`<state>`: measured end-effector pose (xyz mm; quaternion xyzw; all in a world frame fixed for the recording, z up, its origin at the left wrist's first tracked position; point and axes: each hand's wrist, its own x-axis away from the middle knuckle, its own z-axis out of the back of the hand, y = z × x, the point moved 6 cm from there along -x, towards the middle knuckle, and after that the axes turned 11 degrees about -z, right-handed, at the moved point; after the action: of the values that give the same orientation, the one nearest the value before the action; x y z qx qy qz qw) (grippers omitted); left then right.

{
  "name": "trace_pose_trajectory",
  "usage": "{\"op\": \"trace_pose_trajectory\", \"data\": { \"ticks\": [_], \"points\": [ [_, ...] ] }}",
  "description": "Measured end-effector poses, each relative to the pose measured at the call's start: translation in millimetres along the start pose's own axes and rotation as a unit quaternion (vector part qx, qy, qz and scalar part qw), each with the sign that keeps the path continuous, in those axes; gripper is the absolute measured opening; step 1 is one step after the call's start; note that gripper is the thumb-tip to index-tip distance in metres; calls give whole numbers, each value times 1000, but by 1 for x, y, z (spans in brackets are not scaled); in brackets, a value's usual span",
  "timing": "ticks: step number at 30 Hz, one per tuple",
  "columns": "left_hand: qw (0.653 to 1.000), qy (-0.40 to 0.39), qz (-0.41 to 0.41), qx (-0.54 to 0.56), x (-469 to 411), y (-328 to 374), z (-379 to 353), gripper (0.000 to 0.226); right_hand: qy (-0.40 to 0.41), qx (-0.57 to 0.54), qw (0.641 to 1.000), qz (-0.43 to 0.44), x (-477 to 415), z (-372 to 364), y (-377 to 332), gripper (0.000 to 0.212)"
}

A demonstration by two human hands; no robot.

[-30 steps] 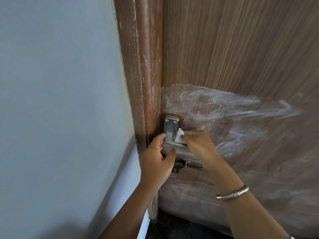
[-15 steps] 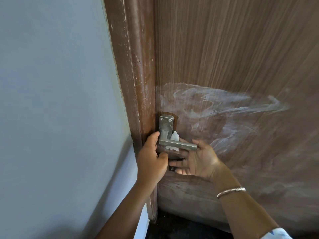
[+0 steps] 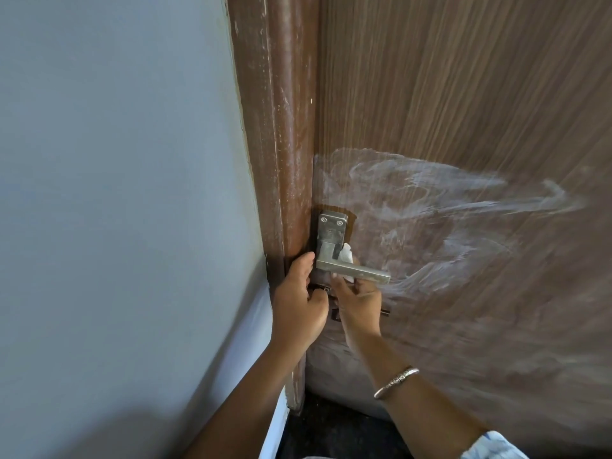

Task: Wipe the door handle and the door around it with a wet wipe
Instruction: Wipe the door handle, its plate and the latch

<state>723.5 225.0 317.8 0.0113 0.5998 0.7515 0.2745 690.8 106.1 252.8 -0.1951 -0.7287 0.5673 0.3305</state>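
Pale blue wall (image 3: 116, 193) fills the left of the view, meeting a scuffed brown door frame (image 3: 281, 127) and then the wood-grain door (image 3: 463, 94) on the right. White, streaky wet smears (image 3: 447, 220) spread across the door to the right of the metal door handle (image 3: 351, 270), whose lever points right from a screwed plate at the door's left edge. The left hand (image 3: 298, 303) rests at the door's edge just left of the lever, thumb up against the frame, its grip curled round the edge. The right hand (image 3: 359, 303) reaches up from below the lever, its grip pinched together on the white wet wipe (image 3: 346, 255), which shows behind and just above the lever, against the plate. A silver bangle (image 3: 395, 381) circles the right wrist.
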Motion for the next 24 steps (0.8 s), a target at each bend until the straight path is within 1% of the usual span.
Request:
{"op": "trace_pose_trajectory", "data": {
  "ticks": [3,5,7,8,12,15,18,20,24],
  "points": [
    [1000,9,2,-5,1,-2,2,56,75,-35,996,-19,-3,-3,-2,9],
    [1000,17,0,-16,3,-3,3,54,115,-28,992,-45,-3,-1,1,14],
    [999,18,-5,-33,4,-5,3,54,135,-21,988,-70,-1,-1,6,20],
    [999,17,-7,-41,5,-5,2,54,130,-33,987,-86,2,-2,9,21],
    [997,24,-13,-68,6,-9,2,51,69,-114,974,-181,7,-12,19,23],
    [996,45,-11,-73,9,-12,4,48,18,-186,951,-248,8,-23,23,14],
    [995,69,-6,-75,11,-14,8,44,-46,-239,923,-297,13,-38,21,18],
    [994,80,-7,-80,11,-15,9,42,-68,-251,911,-319,15,-46,21,21],
    [993,81,-11,-85,11,-15,9,41,-98,-228,913,-325,12,-59,18,27]
  ]
}}
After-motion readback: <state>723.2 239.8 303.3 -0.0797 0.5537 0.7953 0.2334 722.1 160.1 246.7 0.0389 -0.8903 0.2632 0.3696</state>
